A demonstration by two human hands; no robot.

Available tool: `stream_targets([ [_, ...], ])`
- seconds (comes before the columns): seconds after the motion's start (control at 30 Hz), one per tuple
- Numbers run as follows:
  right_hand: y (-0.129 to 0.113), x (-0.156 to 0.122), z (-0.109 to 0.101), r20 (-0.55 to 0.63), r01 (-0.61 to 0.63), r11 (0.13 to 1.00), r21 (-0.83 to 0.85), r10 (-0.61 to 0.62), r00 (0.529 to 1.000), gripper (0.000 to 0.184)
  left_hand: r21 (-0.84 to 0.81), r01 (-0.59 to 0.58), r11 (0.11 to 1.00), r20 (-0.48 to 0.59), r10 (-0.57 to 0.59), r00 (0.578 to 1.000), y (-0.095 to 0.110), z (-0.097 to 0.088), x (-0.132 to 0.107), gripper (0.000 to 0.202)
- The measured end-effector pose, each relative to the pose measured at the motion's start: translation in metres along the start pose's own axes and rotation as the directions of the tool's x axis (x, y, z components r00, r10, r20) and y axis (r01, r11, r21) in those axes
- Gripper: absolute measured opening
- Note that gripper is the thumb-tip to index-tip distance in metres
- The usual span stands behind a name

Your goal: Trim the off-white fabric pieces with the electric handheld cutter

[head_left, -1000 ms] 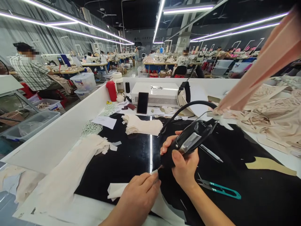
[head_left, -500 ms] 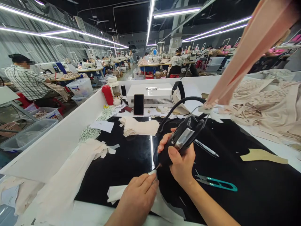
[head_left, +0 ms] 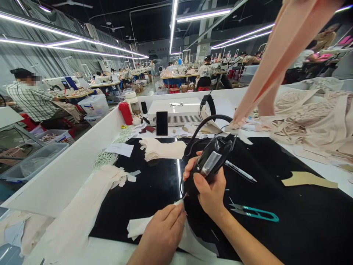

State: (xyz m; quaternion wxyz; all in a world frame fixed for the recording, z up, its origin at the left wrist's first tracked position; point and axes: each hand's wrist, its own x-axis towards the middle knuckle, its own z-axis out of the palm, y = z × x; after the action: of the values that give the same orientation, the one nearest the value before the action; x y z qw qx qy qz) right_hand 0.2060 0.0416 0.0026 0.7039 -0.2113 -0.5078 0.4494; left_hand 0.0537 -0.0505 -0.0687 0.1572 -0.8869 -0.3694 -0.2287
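Left hand (head_left: 165, 228), head view: closed, pinching pale cloth (head_left: 191, 239) near the tabletop's front edge.
Right hand (head_left: 211, 187): wrapped around a black tool (head_left: 213, 160), tip by the cloth; contact unclear.
Progress: this piece seems unfinished; cannot tell whether the cloth stacks (head_left: 165, 149) are done.
Textures: soft, matte, curve-edged cloth; rounded, glossy tool; smooth black tabletop (head_left: 154, 191).

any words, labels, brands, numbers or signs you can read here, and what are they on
None legible.
Paper slip: print, too small to read.
Far wall: writing, too small and blurred.
Pillar: triangular sign, too small.
Clear storage box: label, too blurred.
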Motion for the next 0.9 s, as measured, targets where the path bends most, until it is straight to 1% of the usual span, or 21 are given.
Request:
stream_targets([
  [0.2,-0.001,-0.001,0.0,0.001,-0.006,1.0,0.0,0.006,1.0,0.028,0.012,0.005,1.0,0.012,-0.005,1.0,0.002,0.002,-0.002,0.034],
  [0.43,0.001,-0.003,0.0,0.015,0.002,1.0,0.002,-0.002,1.0,0.027,0.0,0.029,1.0,-0.014,-0.029,0.999,0.004,-0.005,0.006,0.034],
  [0.63,-0.001,-0.003,0.001,0.012,0.0,1.0,-0.023,0.0,1.0,0.026,-0.023,0.034,0.999,0.019,-0.033,0.999,0.003,-0.008,0.008,0.033],
  [0.77,-0.003,-0.003,0.003,-0.002,-0.006,0.999,-0.046,0.006,1.0,0.022,-0.027,0.031,0.999,0.01,-0.03,0.999,0.003,-0.006,0.007,0.033],
  [0.9,-0.002,-0.003,0.004,-0.025,-0.017,0.999,-0.038,0.016,1.0,0.027,-0.033,0.046,0.998,0.0,-0.046,0.999,0.003,-0.002,0.004,0.031],
])
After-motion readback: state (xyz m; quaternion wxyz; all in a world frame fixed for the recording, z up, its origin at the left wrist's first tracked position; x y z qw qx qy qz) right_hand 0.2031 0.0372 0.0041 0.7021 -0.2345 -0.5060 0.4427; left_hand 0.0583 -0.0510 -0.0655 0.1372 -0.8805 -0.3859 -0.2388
